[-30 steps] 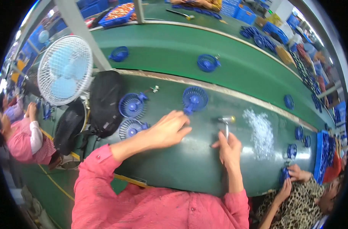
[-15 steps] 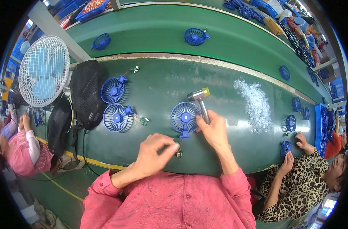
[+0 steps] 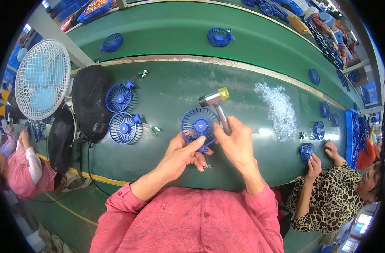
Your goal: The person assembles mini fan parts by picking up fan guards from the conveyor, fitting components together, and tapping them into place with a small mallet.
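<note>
Blue fan housing (image 3: 200,125): round and slatted, near the middle of the frame, its hub facing up, held over the green bench (image 3: 167,80)
Work done: the hub sits inside the slats, and a small circuit board (image 3: 207,167) shows just below the housing, so the piece seems partly assembled
Work left: probably some, as the board lies outside the housing and the hammer (image 3: 220,109) is in hand; no blow can be seen landing
Left hand (image 3: 179,155): closed on the housing's lower part, thumb over the front, fingers curled underneath near the board
Right hand (image 3: 238,143): wrapped around the hammer's handle, the yellow-tipped head above the housing's upper right edge; fingertips beside the right rim, contact unclear
Two similar housings (image 3: 124,128): resting at the left of the frame, boards trailing on wires; whether finished or waiting cannot be told
Clear bits (image 3: 281,113): heaped right of centre, untouched by either hand
</note>
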